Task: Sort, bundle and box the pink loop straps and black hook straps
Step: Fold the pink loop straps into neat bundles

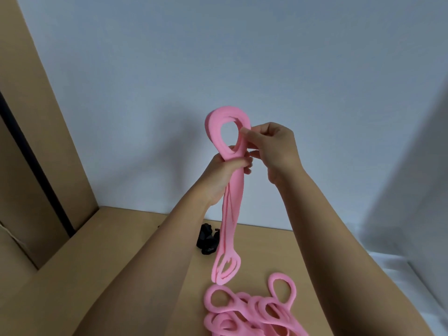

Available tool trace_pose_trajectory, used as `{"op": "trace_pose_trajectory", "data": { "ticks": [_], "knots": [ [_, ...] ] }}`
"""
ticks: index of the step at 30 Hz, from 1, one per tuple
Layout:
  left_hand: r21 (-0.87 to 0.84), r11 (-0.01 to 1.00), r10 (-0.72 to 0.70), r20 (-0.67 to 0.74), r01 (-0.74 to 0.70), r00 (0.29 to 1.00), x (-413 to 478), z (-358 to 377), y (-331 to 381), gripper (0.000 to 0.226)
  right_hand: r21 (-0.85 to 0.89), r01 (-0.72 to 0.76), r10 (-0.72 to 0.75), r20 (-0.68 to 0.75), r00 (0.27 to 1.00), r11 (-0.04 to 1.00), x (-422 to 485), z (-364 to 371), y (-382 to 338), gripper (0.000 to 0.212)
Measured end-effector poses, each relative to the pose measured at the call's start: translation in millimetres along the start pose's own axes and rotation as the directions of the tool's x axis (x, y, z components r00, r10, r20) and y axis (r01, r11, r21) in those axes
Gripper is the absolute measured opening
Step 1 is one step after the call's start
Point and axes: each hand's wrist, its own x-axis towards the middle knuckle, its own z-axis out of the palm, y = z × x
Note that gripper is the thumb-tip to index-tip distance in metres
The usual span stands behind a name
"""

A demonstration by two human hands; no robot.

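Loose pink loop straps [244, 309] lie heaped on the brown tabletop [135, 241] closest in, not yet bundled. Above them the left hand [226, 174] wraps tight round the neck of a raised pink bundle [234, 202] while the right hand [276, 149] pinches the side of its top loop, likely evening the ends so they stack; the tail hangs just over the heap. Black hook straps [206, 238] sit further back, partly hidden behind that hanging tail.

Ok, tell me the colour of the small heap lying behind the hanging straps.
Black. The heap shows best in the head view.
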Motion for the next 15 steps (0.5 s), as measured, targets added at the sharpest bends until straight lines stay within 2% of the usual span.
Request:
{"op": "trace_pose_trajectory", "data": {
  "ticks": [2,4,6,8,11,13,15],
  "knots": [
    [0.0,1.0,0.01,-0.016,-0.01,1.0,0.8,-0.1,-0.9,0.006,-0.017,0.024,-0.024,-0.009,1.0,1.0,1.3,0.1,3.1,0.015],
    [-0.07,0.997,-0.031,-0.061,0.026,0.998,1.7,0.3,-1.5,0.012,-0.074,0.062,-0.066,-0.044,0.997,0.995,0.7,-2.0,11.0,0.013],
    [-0.181,0.982,-0.071,-0.111,0.05,0.991,3.3,0.4,0.2,0.016,-0.062,0.025,-0.028,-0.051,0.998,0.998,-4.4,-8.5,30.0,0.011],
    [-0.237,0.97,-0.099,-0.15,0.061,0.984,6.5,-0.2,2.1,0.018,-0.076,-0.099,0.106,0.086,0.991,0.992,-14.5,-14.4,57.0,0.017],
    [-0.326,0.937,-0.195,-0.185,0.127,0.963,9.9,-1.2,3.6,0.016,-0.219,-0.196,0.264,0.349,0.899,0.956,-30.7,-18.3,87.9,0.014],
    [-0.37,0.914,-0.25,-0.193,0.166,0.949,11.4,-3.7,2.4,0.017,-0.261,-0.186,0.28,0.39,0.877,0.947,-35.2,-16.1,98.7,0.011],
    [-0.378,0.907,-0.28,-0.212,0.185,0.936,13.0,-6.3,-1.4,0.019,-0.297,-0.164,0.273,0.379,0.884,0.941,-36.1,-13.6,107.6,0.018]
  ]
}}
